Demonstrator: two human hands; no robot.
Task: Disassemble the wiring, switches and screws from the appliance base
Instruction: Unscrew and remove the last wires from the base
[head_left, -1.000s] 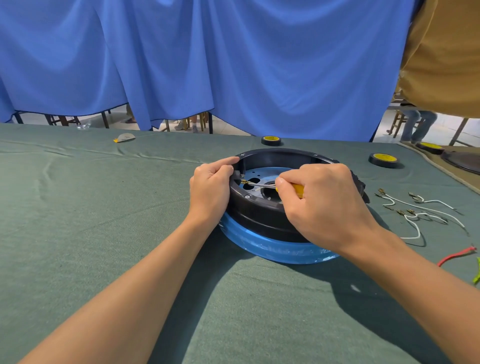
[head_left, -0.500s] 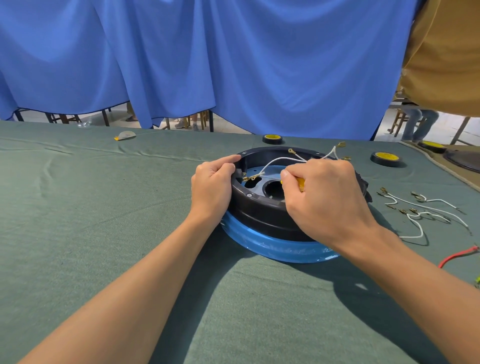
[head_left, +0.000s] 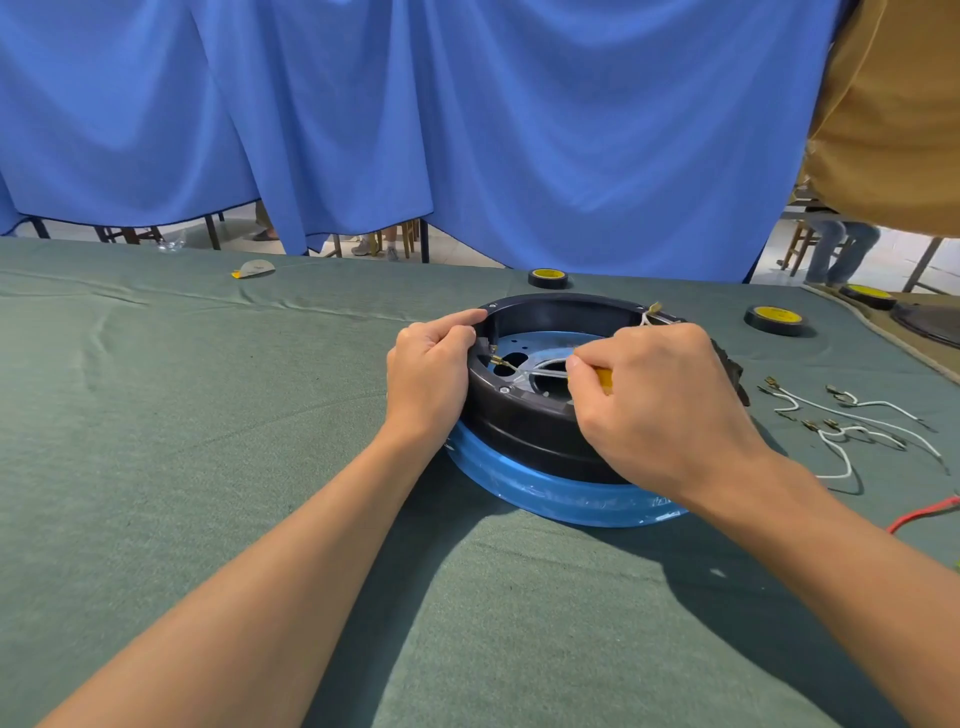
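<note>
sitting between both hands, the appliance base (head_left: 545, 436) is steadied by the left hand (head_left: 426, 374), fingers curled over its rim, so the right hand (head_left: 670, 410) can work a pinched yellow-handled tool (head_left: 602, 375), probably a screwdriver, toward a wire terminal (head_left: 496, 360). freed white wires (head_left: 857, 415) lie right of that hand.

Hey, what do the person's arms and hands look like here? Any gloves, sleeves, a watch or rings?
No gloves: the left hand and the right hand are bare, and no rings show. The left forearm and the right forearm are bare as well, with no sleeve, watch or bracelet in view.
</note>
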